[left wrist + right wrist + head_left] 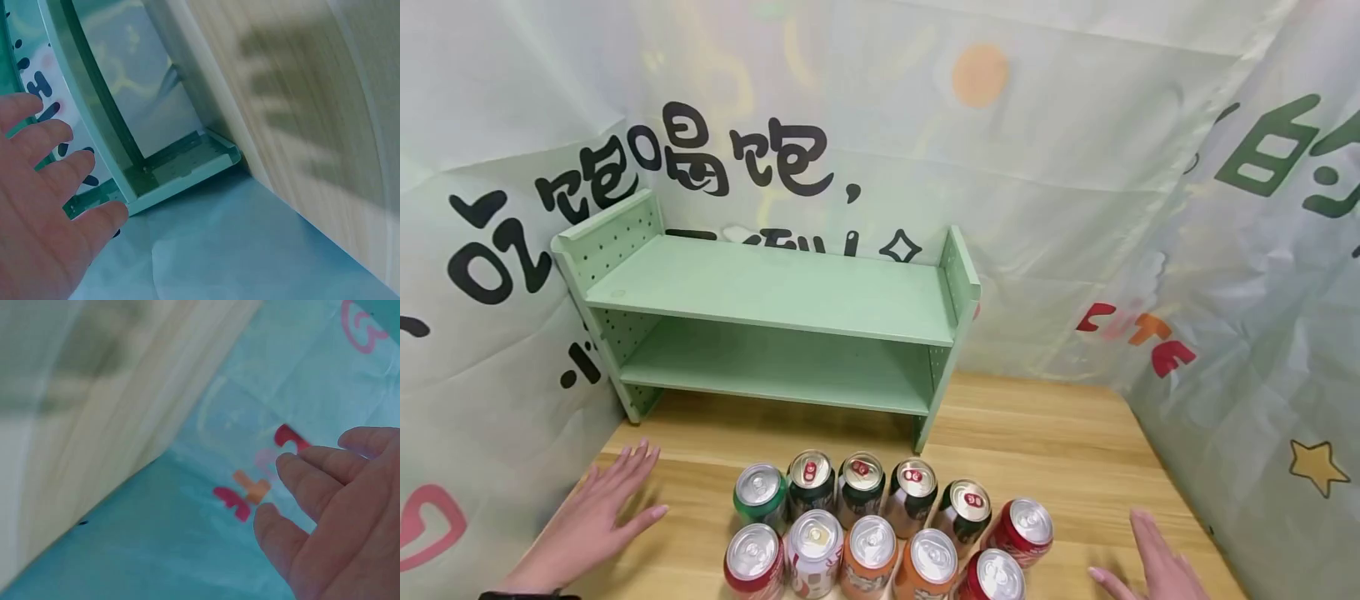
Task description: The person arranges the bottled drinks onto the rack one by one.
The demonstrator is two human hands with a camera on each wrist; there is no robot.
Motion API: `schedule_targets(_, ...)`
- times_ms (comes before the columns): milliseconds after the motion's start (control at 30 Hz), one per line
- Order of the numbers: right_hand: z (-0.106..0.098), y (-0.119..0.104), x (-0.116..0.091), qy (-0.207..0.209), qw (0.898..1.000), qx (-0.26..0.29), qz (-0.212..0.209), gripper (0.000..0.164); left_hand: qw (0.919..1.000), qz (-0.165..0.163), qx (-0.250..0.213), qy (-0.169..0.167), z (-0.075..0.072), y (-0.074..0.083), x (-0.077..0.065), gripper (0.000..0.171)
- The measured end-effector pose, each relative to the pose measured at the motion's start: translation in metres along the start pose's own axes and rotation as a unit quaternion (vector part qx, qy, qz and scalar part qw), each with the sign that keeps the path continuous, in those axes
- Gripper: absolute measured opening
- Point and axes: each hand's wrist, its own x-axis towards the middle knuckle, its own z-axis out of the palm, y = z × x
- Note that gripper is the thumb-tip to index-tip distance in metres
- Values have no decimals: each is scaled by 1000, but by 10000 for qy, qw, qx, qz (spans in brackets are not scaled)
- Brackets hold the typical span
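My left hand (598, 517) hovers over the table left of the cans, fingers spread and holding nothing; the left wrist view shows the same hand (47, 200) with the shelf beyond it. At the lower right, my right hand (1161, 567) is also bare, its fingers extended, partly cut off by the frame edge. Between the hands stand several drink cans in two uneven rows: a green can (760, 493), several dark cans with red tabs (861, 485), orange cans (870, 554), a white-and-red can (814, 550) and red cans (1021, 533). Neither hand touches a can.
A pale green two-tier shelf (775, 287) with perforated sides stands behind the cans on the wooden table (1037, 425). Printed cloth (1060, 167) hangs around the back and both sides, close to the table's edges.
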Motion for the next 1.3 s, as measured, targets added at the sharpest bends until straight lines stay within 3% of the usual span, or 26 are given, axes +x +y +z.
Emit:
schedule_targets(100, -12, -15, 12, -286, 9993, -47, -257, 105, 10000, -64, -15, -42, 0, -2, -2, 81)
schedule_targets(233, -23, -36, 22, -294, 9977, -2, -610, 101, 9998, -167, -84, -58, -1, -5, -5, 84)
schedule_targets(367, -31, -57, 31, 20, 9943, -181, -1050, 98, 9996, -245, -123, -76, -2, -10, -7, 84)
schedule_targets(533, -39, -82, 45, 346, 9831, -520, -1722, 97, 9994, -312, -98, -93, -7, -19, -10, 83)
schedule_targets(700, -41, -107, 61, 301, 9773, -509, -2035, 98, 9995, -316, -4, -5, -20, -36, -9, 83)
schedule_targets(867, -41, -129, 79, 22, 9729, -536, -2248, 102, 9980, -597, -140, -125, -40, -51, -5, 83)
schedule_targets(1000, -42, -143, 86, -90, 9681, -633, -2422, 103, 9961, -768, -364, -240, -49, -53, 0, 85)
schedule_targets(1200, -43, -160, 91, 36, 9580, -759, -2764, 99, 9911, -802, -1023, -287, -42, -48, 4, 86)
schedule_targets(1300, -42, -165, 95, -50, 9577, -707, -2791, 99, 9879, -839, -1270, -311, -38, -47, 7, 86)
